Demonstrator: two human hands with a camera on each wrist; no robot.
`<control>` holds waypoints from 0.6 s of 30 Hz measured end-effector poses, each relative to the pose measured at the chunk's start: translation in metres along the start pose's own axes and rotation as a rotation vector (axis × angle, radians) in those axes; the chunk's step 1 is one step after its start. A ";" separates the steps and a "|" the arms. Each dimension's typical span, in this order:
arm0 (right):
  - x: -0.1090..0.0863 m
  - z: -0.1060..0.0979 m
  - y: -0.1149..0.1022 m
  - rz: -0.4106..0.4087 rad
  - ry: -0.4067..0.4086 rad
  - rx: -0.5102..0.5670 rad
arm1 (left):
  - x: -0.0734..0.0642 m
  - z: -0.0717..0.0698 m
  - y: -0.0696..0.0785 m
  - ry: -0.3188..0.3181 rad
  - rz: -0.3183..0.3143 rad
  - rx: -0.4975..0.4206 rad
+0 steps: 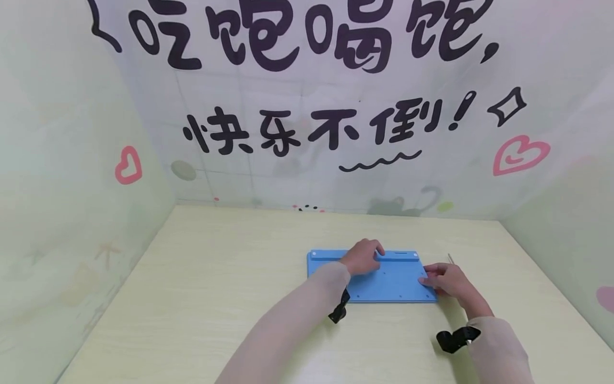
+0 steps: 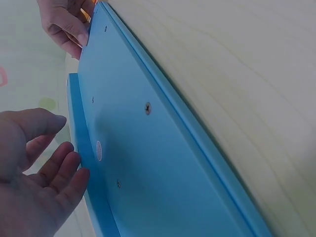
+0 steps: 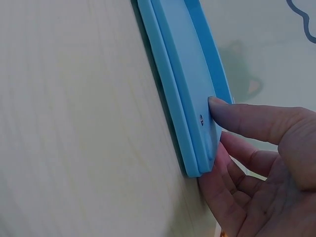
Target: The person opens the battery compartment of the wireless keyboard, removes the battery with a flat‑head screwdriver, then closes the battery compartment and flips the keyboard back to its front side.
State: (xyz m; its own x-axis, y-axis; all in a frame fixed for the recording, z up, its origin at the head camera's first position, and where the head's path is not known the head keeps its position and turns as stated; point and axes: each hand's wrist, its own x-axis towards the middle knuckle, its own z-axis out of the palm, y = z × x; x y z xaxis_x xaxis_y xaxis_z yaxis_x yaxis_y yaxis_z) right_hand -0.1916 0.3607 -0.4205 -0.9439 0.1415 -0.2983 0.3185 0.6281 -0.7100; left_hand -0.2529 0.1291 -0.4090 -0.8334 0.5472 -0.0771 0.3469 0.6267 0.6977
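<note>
With the right hand pinching the board at right and the left hand, fingers parted, by its far ridge, a level hold seemed wise.

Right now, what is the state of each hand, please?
Left hand: open, holding nothing.
Right hand: closed, holding the blue board by one end.

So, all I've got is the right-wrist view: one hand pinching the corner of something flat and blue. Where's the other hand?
Observer: The left hand is at the raised strip along the far edge of what looks like an upturned blue keyboard.
Visitor: Has it got a tight grip?
Observer: It doesn't seem so; in the left-wrist view its thumb and fingertips are apart.
Visitor: Anything stuck on the blue face?
Observer: Yes, a small pale sticker near that strip.
</note>
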 end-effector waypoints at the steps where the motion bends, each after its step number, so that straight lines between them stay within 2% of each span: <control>1: 0.000 0.000 0.000 -0.001 0.001 0.001 | 0.000 0.000 0.002 0.002 0.000 0.010; 8: 0.000 0.001 0.000 -0.007 0.014 0.008 | 0.002 0.002 0.014 0.004 -0.020 0.108; 12: -0.001 0.001 -0.001 -0.010 0.014 0.002 | 0.005 0.003 0.016 -0.021 -0.006 0.189; 18: -0.003 0.001 -0.004 -0.010 0.018 -0.007 | 0.010 0.005 0.017 -0.016 -0.002 0.289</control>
State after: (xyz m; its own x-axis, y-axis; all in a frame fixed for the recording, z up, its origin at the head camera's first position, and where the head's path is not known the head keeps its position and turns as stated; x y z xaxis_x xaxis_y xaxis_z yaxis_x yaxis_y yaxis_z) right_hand -0.1903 0.3575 -0.4177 -0.9486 0.1489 -0.2791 0.3082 0.6347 -0.7087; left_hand -0.2536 0.1481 -0.4016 -0.8279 0.5534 -0.0914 0.4555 0.7585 0.4660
